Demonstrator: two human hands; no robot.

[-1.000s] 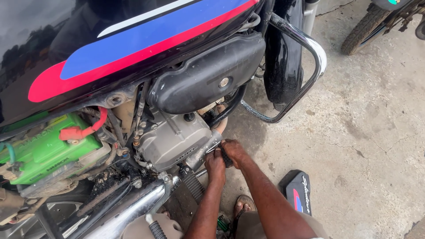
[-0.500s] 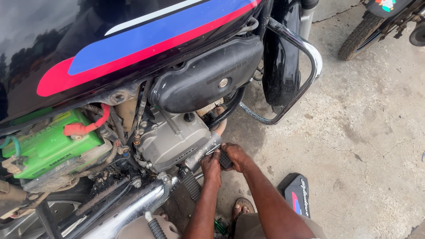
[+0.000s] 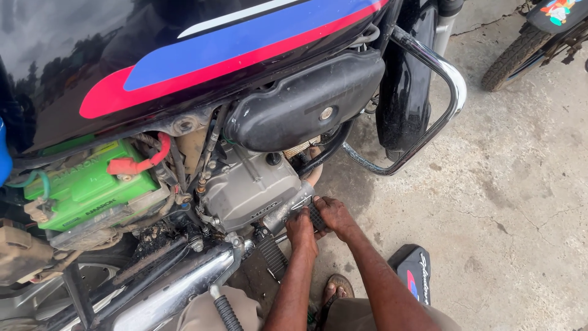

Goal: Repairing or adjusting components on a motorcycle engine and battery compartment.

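head view: both hands low at engine case [image 3: 251, 190], left hand [image 3: 301, 228] and right hand [image 3: 334, 214] curled tight round black ribbed footpeg [image 3: 316, 216] just beside it; side cover [image 3: 411, 273] already off on concrete, green battery [image 3: 86, 184] exposed, refitting not begun.

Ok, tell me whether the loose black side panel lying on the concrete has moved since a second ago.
No. The black side panel keeps its place on the concrete beside the sandalled foot; only the camera drifted.
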